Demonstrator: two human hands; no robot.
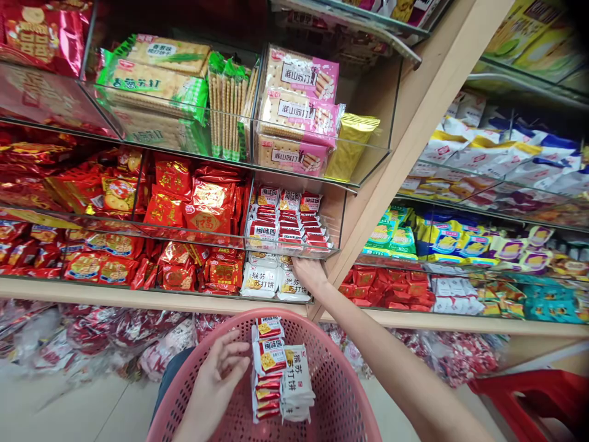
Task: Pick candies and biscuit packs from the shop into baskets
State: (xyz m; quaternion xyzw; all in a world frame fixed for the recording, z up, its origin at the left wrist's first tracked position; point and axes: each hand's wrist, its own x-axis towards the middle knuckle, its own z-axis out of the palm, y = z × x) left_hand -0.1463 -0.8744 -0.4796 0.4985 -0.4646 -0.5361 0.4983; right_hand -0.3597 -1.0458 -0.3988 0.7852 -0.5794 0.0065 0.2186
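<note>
A pink perforated plastic basket [352, 393] stands low in front of me. Inside it, red-and-white snack packets [270, 355] lie in a row beside a stack of white cracker packets [297, 374]. My left hand [218, 377] hovers over the basket's left side, its fingers loosely curled and apart, with nothing in them. Stretched forward, my right hand [309, 275] reaches into the bottom compartment at the right end, by the white cracker packets [260, 279] there. Its fingers are hidden among the packets and under the shelf above.
Clear-fronted shelves hold red packets [209, 209], green cracker packs [151, 83], pink cracker packs [299, 110] and a gold packet [352, 144]. A slanting wooden post [391, 159] divides the shelving. Bagged goods [124, 331] lie beneath. A red stool [538, 393] stands at right.
</note>
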